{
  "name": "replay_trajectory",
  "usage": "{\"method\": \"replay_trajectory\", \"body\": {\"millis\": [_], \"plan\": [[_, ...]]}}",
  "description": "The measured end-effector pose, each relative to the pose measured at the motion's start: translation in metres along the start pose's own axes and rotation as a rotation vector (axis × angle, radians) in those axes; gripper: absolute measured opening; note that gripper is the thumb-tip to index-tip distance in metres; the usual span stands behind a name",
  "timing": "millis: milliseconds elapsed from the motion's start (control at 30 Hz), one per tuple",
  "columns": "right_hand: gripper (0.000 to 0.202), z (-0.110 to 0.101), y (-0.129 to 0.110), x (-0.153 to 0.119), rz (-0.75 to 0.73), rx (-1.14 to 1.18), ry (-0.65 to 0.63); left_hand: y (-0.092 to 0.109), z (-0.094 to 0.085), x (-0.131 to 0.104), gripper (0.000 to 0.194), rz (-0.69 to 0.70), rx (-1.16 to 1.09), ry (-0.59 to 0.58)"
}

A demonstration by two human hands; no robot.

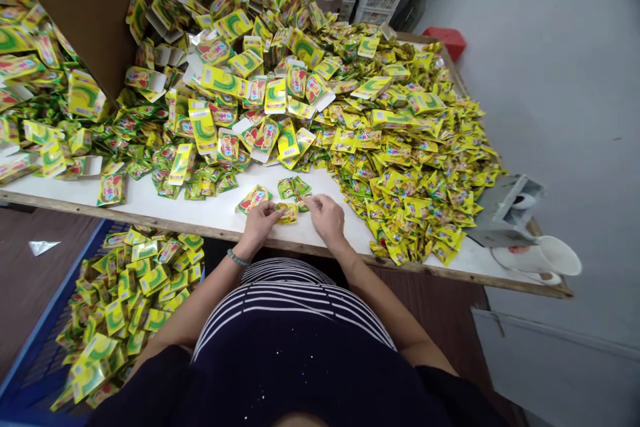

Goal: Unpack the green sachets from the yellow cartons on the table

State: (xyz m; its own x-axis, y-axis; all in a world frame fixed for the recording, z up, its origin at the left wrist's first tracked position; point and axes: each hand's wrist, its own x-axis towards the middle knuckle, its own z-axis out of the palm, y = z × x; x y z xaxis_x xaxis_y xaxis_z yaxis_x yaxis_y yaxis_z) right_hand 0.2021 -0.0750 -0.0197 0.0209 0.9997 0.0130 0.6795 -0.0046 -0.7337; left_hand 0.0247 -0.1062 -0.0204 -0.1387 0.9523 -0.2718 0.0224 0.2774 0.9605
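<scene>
My left hand (pixel 260 221) is at the table's front edge, its thumb and fingertips closed on the end of a small yellow packet (pixel 287 213). My right hand (pixel 327 219) is just to the right, fingers pinched at the edge of a small green packet, partly hidden by the fingertips. Two more green packets (pixel 294 187) lie just beyond the hands. A yellow and green box (pixel 254 198) with a red fruit print lies flat beside my left hand.
Small boxes (pixel 225 83) heap behind, green packets (pixel 167 170) before them. Yellow packets (pixel 410 160) pile at right. A blue crate (pixel 55 320) of boxes stands lower left. A white cup (pixel 545 257) and grey box (pixel 505 213) sit at the right end; a cardboard sheet (pixel 100 7) stands left.
</scene>
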Motion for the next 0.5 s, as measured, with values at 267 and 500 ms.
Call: {"method": "replay_trajectory", "body": {"millis": [267, 500], "plan": [[0.032, 0.009, 0.010, 0.031, 0.056, -0.305, -0.077, -0.007, -0.009, 0.014, 0.024, 0.050, 0.346, 0.218], [0.052, 0.011, -0.006, 0.010, 0.041, 0.396, -0.097, 0.002, -0.002, 0.004, 0.032, -0.010, -0.012, 0.125]]}}
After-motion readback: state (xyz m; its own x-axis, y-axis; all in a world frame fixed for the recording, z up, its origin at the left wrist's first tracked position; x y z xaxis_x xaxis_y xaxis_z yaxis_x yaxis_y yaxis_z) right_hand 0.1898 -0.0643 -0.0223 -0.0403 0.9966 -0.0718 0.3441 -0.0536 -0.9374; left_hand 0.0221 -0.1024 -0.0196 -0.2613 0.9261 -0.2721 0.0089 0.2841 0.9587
